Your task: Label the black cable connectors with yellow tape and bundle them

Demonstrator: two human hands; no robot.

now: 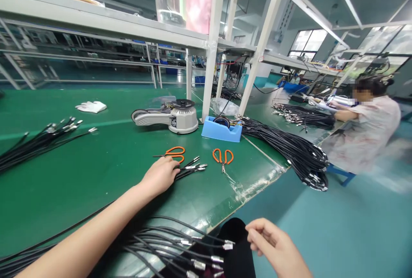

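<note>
The left hand (160, 175) grips cables (190, 169), the loosely curled right hand (278, 248) is empty, and cable ends (199, 265) overhanging the table's (96, 179) near edge could drag their bunch off.

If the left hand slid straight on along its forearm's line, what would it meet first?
Likely the left-lying pair of orange-handled metal scissors, just beyond the left hand; depth leaves contact unclear.
</note>
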